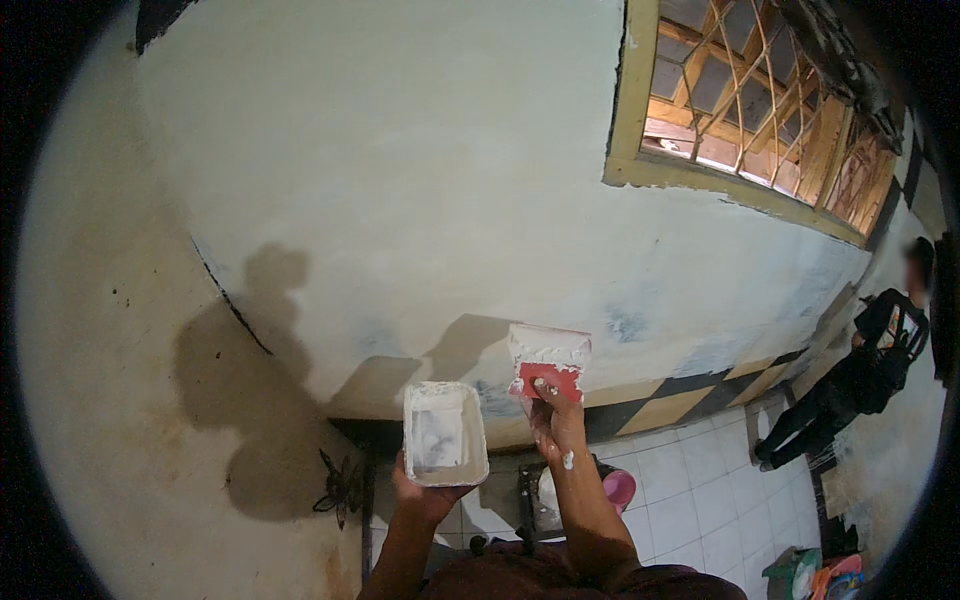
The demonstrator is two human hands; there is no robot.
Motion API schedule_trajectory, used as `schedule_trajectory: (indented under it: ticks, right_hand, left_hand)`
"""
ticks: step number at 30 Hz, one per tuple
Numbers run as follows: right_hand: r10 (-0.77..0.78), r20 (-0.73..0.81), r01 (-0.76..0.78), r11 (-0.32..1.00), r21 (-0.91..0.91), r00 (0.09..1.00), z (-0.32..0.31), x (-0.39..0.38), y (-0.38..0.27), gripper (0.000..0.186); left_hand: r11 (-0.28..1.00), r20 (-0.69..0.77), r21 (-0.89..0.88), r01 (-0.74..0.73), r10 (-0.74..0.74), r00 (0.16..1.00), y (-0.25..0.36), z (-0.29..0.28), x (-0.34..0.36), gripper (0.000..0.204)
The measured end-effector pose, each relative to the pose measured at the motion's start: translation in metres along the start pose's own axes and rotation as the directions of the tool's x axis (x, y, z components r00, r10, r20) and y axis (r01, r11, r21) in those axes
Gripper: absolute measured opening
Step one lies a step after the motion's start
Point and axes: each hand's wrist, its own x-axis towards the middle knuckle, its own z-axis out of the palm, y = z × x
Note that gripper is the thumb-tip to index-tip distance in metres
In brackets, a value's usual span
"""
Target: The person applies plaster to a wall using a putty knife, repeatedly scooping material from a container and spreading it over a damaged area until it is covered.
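Note:
My left hand (428,500) is wrapped round the lower end of a white rectangular plastic tub (440,477). Its inside is smeared with white paste, with a greyish patch on the bottom. In my right hand (562,425) is a wide putty scraper (550,350) with a red grip, held up beside the tub with my thumb on the red part. White paste coats the scraper's broad blade, and a blob sticks to my right wrist. Just beyond both hands stands a pale wall (430,220) with bluish-grey patches. Whether the blade touches it I cannot tell.
A window with yellow frame (625,100) and metal bars is at the upper right. Black and tan checks (680,395) run along the wall's foot. On the tiled floor (690,480) sit a pink bowl (620,487) and coloured containers (800,572). A person in black (850,370) stands at right.

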Motion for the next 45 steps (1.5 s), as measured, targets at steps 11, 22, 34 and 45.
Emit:
schedule_trajectory:
  ticks: [11,22,34,45]
  right_hand:
    - [-0.111,-0.031,0.105,0.983,-0.150,0.993,0.013,0.019,0.035,0.021]
    - [-0.616,0.781,0.602,-0.587,-0.542,0.103,0.162,0.100,-0.008,0.020]
    - [-0.309,0.850,0.462,-0.734,-0.498,0.426,0.205,0.140,-0.014,0.020]
    - [-0.194,0.737,0.522,-0.591,-0.615,0.648,0.070,0.096,0.049,0.023]
  left_hand:
    - [0.969,0.036,0.180,-0.168,0.164,0.986,0.028,-0.005,-0.028,0.064]
    - [0.988,0.081,0.041,-0.147,0.144,0.986,0.095,-0.024,-0.046,0.061]
    - [0.997,0.004,-0.050,-0.058,0.059,0.998,0.151,-0.046,-0.044,0.063]
    - [0.972,0.136,-0.222,0.072,-0.043,0.990,0.153,-0.053,-0.048,0.067]
